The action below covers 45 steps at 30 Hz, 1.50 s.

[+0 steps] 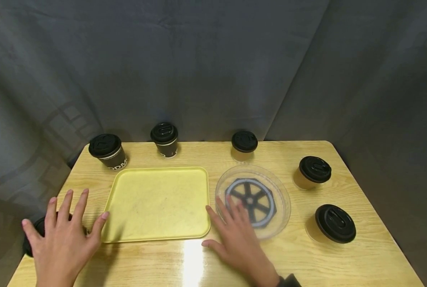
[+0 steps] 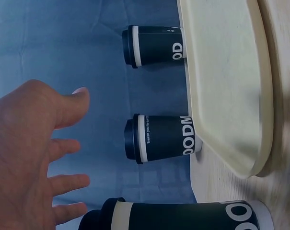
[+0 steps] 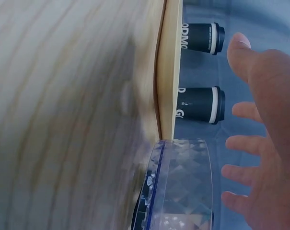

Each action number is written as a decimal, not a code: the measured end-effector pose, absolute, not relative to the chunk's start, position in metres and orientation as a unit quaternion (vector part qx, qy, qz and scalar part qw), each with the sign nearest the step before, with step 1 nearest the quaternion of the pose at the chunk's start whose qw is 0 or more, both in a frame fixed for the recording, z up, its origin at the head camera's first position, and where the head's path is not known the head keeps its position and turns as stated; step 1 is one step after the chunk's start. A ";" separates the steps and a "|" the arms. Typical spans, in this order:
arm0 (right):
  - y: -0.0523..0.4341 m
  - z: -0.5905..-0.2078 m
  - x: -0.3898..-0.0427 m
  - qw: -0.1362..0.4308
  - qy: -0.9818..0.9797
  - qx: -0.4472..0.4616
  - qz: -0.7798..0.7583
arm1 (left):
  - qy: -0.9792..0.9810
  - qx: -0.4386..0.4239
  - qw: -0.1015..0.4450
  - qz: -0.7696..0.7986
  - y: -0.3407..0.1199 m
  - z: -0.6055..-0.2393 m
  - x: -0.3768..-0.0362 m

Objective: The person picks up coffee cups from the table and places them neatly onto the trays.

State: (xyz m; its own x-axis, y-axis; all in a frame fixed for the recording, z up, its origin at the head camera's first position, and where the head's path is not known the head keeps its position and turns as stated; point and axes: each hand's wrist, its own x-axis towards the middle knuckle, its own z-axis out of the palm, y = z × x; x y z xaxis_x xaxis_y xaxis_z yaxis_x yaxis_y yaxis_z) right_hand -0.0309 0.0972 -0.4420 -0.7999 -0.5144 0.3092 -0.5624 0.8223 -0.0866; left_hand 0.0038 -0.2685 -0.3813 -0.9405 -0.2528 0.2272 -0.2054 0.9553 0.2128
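Note:
Both hands hover open with fingers spread over the near part of a wooden table. My left hand is above a dark lidded cup at the front left corner, just left of an empty yellow tray. In the left wrist view that hand touches nothing, and the cup stands close by. My right hand is at the near left rim of a clear glass plate with a black wheel pattern. The right wrist view shows the hand apart from the plate.
Two dark lidded cups stand behind the tray. Three brown cups with black lids stand at the back middle and on the right. A grey curtain closes the back.

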 end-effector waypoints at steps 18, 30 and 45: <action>0.088 -0.442 -0.028 0.132 -0.941 0.299 0.093 | -0.978 0.132 0.126 -0.098 -0.277 -0.380 0.007; 0.082 -0.442 -0.028 0.116 -0.939 0.311 0.090 | -0.979 0.138 0.118 -0.093 -0.284 -0.379 0.009; 0.078 -0.446 -0.026 0.114 -0.934 0.329 0.081 | -0.978 0.166 0.093 -0.085 -0.294 -0.378 0.010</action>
